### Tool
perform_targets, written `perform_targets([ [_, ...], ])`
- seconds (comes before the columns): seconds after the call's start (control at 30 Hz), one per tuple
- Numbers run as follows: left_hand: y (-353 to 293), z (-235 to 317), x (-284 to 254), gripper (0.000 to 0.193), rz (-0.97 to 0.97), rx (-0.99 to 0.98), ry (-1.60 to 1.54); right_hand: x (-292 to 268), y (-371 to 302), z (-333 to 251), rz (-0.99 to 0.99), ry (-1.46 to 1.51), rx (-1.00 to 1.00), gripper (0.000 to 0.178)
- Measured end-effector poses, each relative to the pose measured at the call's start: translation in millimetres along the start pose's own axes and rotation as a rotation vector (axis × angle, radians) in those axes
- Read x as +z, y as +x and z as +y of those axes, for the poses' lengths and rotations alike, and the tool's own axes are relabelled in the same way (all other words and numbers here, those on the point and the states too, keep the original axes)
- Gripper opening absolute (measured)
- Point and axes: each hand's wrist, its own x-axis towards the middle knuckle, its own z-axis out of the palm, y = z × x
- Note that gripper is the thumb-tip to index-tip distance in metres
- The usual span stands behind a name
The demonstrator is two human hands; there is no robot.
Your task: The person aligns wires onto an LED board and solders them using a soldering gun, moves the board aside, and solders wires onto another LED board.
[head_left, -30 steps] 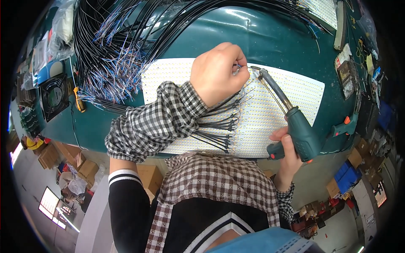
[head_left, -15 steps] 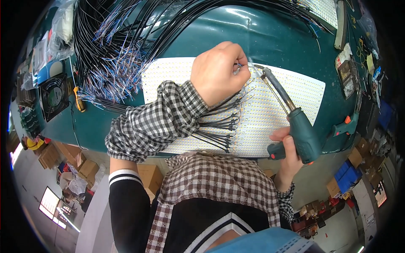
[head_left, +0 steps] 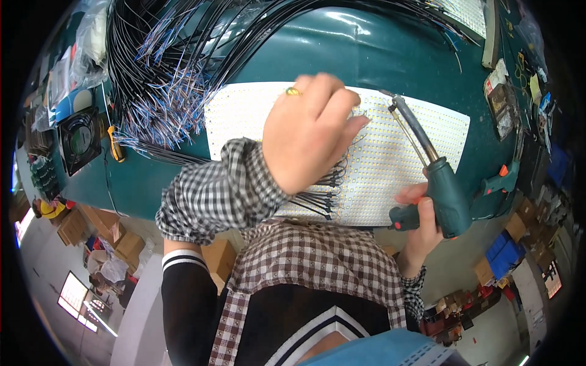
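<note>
A large white LED board (head_left: 390, 152) with rows of small yellowish chips lies in front of me. Short black cables (head_left: 317, 204) run across its lower middle, partly under my left hand. My left hand (head_left: 308, 131) hovers over the board's upper middle, thumb and forefinger apart and nothing visible between them; its other fingers are loosely bent. At the right, my right hand (head_left: 422, 229) grips a dark green soldering gun (head_left: 448, 198). The gun's metal barrel slants up and left, with its tip near the board's far edge, to the right of my left hand.
A thick bundle of black cables (head_left: 137, 67) with stripped coloured ends lies at the far left. Beside it are a screwdriver (head_left: 115, 144) and a black fan (head_left: 79, 140). A second green-handled tool (head_left: 500, 181) rests at the right. Another LED board (head_left: 467, 15) lies at the far right.
My left hand has shifted slightly left and its pinched thumb and forefinger have parted. The soldering gun has moved a little to the right, its tip away from my fingers.
</note>
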Motion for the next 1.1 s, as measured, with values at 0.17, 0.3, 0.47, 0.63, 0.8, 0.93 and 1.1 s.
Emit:
perform_targets([
  [0.17, -7.7, 8.2, -4.8, 0.020, -0.321, -0.257, -0.143, -5.3, 1.2, 5.4, 0.007, 0.059, -0.029, 0.040],
  [0.3, -3.5, 1.8, -5.5, 0.013, -0.353, -0.338, -0.265, -10.2, -0.3, 4.6, 0.001, 0.071, -0.060, 0.041],
  [0.47, -2.0, 3.1, -4.9, 0.009, -0.355, -0.404, -0.372, -13.8, -2.5, 5.8, 0.045, 0.075, -0.063, 0.044],
  [0.63, -1.5, -3.7, 2.1, 0.008, -0.300, -0.329, -0.318, -18.1, -3.0, 8.8, -0.001, 0.102, -0.086, 0.044],
  [0.8, 0.5, -13.2, 6.6, 0.008, -0.239, -0.281, -0.284, -21.0, -5.9, 10.6, -0.004, 0.087, -0.062, 0.044],
  [0.93, 2.3, -10.2, 5.6, 0.009, -0.286, -0.300, -0.357, -20.9, -7.8, 12.1, 0.012, 0.089, -0.036, 0.044],
  [1.1, 8.5, -11.7, 7.5, 0.008, -0.310, -0.317, -0.297, -19.9, -10.0, 12.9, 0.018, 0.093, -0.030, 0.044],
])
